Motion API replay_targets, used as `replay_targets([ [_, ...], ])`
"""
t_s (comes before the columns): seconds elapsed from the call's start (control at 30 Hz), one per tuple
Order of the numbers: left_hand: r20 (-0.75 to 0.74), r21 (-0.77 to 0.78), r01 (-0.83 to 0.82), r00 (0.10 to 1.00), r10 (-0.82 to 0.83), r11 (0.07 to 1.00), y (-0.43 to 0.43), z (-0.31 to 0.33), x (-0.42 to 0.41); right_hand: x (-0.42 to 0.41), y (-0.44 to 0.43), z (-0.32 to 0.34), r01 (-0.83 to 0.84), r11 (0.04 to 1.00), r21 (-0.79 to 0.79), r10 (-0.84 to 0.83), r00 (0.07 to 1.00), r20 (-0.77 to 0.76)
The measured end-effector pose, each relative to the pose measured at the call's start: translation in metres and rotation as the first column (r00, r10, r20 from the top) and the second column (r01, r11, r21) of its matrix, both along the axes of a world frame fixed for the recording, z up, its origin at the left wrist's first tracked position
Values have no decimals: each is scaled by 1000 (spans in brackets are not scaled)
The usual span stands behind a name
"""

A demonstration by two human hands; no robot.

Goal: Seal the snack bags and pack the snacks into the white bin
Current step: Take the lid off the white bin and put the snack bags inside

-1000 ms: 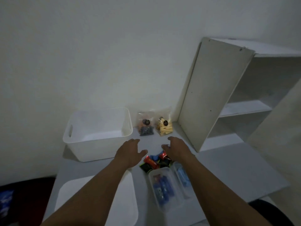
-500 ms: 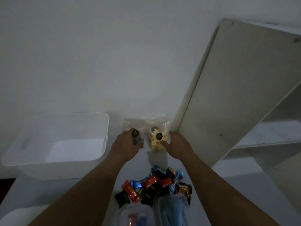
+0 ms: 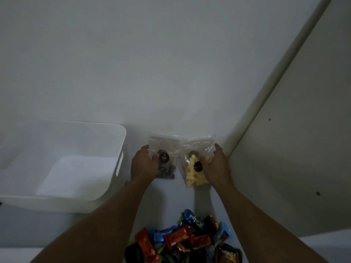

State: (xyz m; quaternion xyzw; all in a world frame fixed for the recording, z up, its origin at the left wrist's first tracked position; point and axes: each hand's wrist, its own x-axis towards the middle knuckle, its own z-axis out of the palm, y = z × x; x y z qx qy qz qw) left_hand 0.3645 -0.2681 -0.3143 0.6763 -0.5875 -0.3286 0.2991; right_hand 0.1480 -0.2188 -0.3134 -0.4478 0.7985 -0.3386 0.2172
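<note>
Head camera: white bin (image 3: 121, 133) at far left; just right of it, left hand (image 3: 144, 165) grips a clear bag of dark snacks (image 3: 165, 149); farther right of the bin, right hand (image 3: 216, 166) grips a clear bag of yellow puffs (image 3: 193, 173).

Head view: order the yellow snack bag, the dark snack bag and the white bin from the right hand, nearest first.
1. yellow snack bag: gripped by the right hand, beside the cabinet panel.
2. dark snack bag: just left of the yellow one, held by the left hand.
3. white bin: farthest, at the left, beyond the left hand.
</note>
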Motion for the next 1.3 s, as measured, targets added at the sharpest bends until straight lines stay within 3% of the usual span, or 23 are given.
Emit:
replay_targets([
  [0.17,-153,-1,-95,984,93,996,-12,-10,-10,-2,-11,-9,84,992,-96,-72,990,118],
  [0.33,-206,37,-112,972,117,993,-18,-12,-7,-7,-16,-14,156,985,-77,-137,969,207],
  [0.47,-231,46,-117,965,124,992,-20,-12,-2,-11,-15,-18,124,988,-94,-113,987,116],
  [0.63,-287,81,-122,947,140,989,-24,-13,-2,-10,-20,-11,97,993,-71,-69,941,330],
  [0.87,-434,121,-40,897,90,992,-26,-3,-1,-14,-24,-9,73,994,-85,-35,924,382],
  [1.0,-435,133,37,900,25,990,-29,1,3,-14,-18,3,83,994,-77,-41,896,443],
  [1.13,-397,101,55,918,-10,993,-27,11,1,-8,-20,6,-48,998,-35,59,848,526],
  [1.3,-354,57,47,935,-24,997,-23,16,3,-7,-20,4,-128,992,-5,117,884,453],
])
